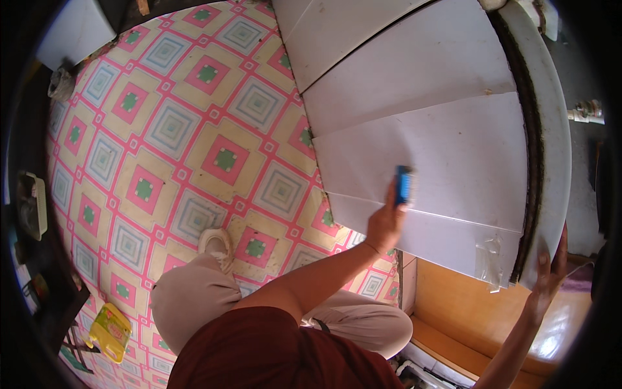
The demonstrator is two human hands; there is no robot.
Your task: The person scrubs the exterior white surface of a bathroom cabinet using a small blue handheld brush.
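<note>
Left hand is stretched way forward, arm nearly straight, fingers curled in a closed grip. Right hand is out to the side, raised, fingers spread open and flat.

White panels lie right of the patterned floor.

A patterned floor of pink, yellow and green squares is carrying the scene. White panels are lying stacked on it at the right, overlapping like steps. A yellow packet is lying near the lower left edge. A shoe is resting on the floor beside the panels.
</note>
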